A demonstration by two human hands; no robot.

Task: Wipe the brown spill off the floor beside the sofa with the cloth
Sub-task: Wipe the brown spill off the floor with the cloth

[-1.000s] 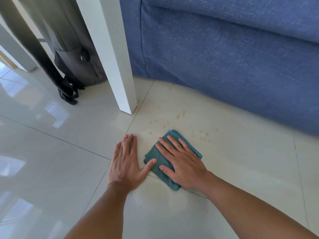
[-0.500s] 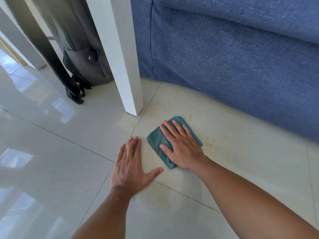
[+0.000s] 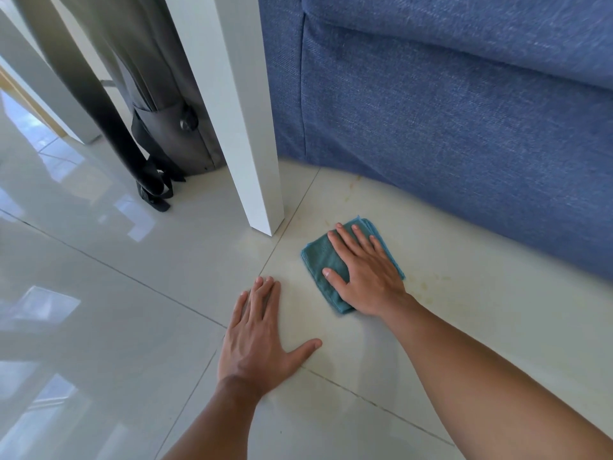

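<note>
My right hand [image 3: 365, 277] presses flat, fingers spread, on the folded teal cloth [image 3: 318, 257]; my left hand [image 3: 258, 340] lies open on the floor [image 3: 132, 327] at seven o'clock. Faint brown spill [image 3: 441, 287], perhaps smeared, at three o'clock, sofa [image 3: 464, 127] beyond.

I count my two hands, left [image 3: 257, 340] and right [image 3: 363, 272], one teal cloth [image 3: 318, 257], one blue sofa [image 3: 464, 127], two white table legs [image 3: 245, 127], one grey bag [image 3: 159, 94].

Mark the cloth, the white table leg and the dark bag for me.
cloth [image 3: 319, 260]: head view, on the bare teal corner left of the right hand.
white table leg [image 3: 252, 154]: head view, on its front face.
dark bag [image 3: 169, 131]: head view, on its lower grey panel.
</note>
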